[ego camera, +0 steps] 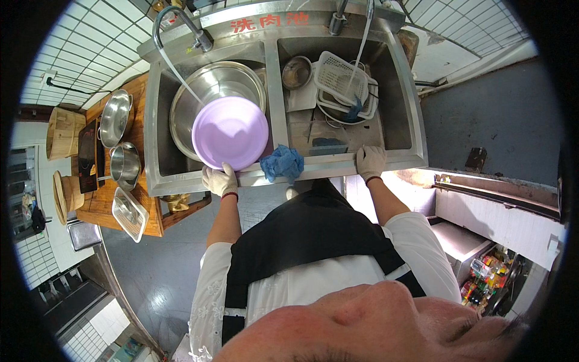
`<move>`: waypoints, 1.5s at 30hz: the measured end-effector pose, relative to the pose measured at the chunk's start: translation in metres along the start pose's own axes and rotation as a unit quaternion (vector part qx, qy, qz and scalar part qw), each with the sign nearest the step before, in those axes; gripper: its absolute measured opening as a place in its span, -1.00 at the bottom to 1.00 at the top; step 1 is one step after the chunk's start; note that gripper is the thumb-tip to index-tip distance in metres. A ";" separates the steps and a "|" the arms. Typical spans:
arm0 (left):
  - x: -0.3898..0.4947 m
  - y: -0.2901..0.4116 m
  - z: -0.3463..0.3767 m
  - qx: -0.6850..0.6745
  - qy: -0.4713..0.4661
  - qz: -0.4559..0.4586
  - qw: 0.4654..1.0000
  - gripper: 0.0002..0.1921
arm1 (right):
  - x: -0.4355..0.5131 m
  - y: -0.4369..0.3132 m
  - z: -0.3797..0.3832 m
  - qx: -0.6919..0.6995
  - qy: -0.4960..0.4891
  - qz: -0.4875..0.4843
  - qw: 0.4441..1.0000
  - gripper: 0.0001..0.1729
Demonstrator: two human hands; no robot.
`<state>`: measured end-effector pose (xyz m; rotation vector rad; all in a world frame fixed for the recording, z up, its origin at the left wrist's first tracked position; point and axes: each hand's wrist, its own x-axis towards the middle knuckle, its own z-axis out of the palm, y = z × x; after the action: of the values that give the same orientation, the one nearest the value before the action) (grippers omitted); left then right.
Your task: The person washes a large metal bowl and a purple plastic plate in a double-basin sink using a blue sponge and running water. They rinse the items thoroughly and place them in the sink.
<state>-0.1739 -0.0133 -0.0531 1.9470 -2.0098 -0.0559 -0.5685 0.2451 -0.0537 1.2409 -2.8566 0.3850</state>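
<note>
My left hand (220,180), in a pale work glove, is at the near rim of a light purple plastic basin (230,131), its thumb over that rim. The basin lies over the front of a large stainless steel bowl (181,129) in the left sink bowl. My gloved right hand (371,161) is hooked over the front edge of the double steel sink (323,168), its fingertips partly hidden. On that edge between my hands sits a crumpled blue cloth (282,163). Water runs from the left faucet (174,11) behind the purple basin's back rim.
White plastic baskets (341,77), a small metal pot (297,72) and a clear container (319,135) stand in the right sink bowl under another running stream. A wooden table (144,199) at left holds metal pots (125,165) and a white basket (130,215).
</note>
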 end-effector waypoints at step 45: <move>0.001 -0.006 0.008 -0.017 0.021 0.005 1.000 -0.48 | -0.001 0.001 0.002 0.009 0.025 -0.005 1.000 -0.63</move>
<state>-0.1700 -0.0162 -0.0618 1.9013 -1.9801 -0.0464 -0.5682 0.2455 -0.0560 1.2312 -2.8107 0.4355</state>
